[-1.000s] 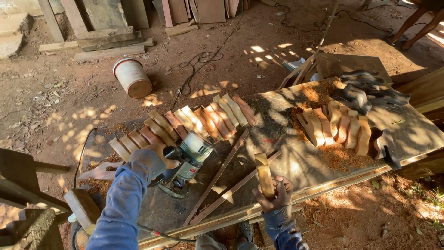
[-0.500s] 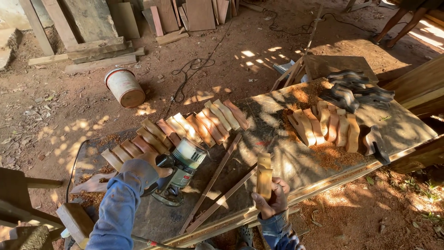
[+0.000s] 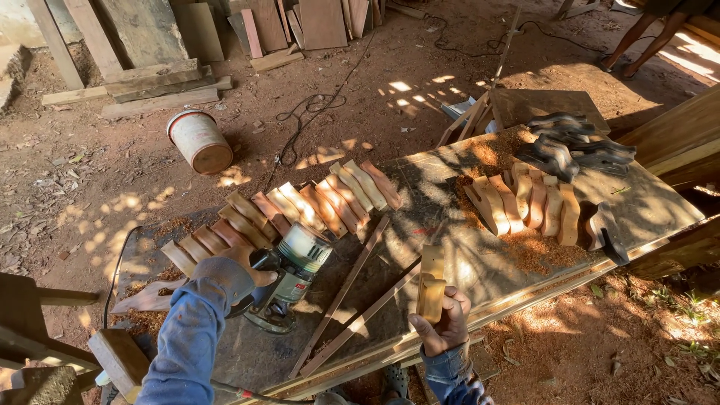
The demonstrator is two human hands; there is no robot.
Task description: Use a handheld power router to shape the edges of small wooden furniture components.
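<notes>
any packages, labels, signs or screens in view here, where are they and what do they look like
No signs or screens show.
Bucket: lying tilted on the dirt beyond the workbench, a round container with pale sides and a reddish rim band; any label is too small to tell.
Power tool: on the bench under the left hand, with a round pale green and white cap that may bear a label.
Right hand: holds a plain wooden piece, unlabelled.

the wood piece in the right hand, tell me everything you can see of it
The wood piece is a short, pale yellowish block with a raised step across its middle, cut smooth and unfinished. It stands roughly upright, its top tilted slightly away, above the near edge of the workbench. The right hand grips its lower end, fingers wrapped round it. Nothing else touches it; two thin wooden strips lie just left of it.
</notes>
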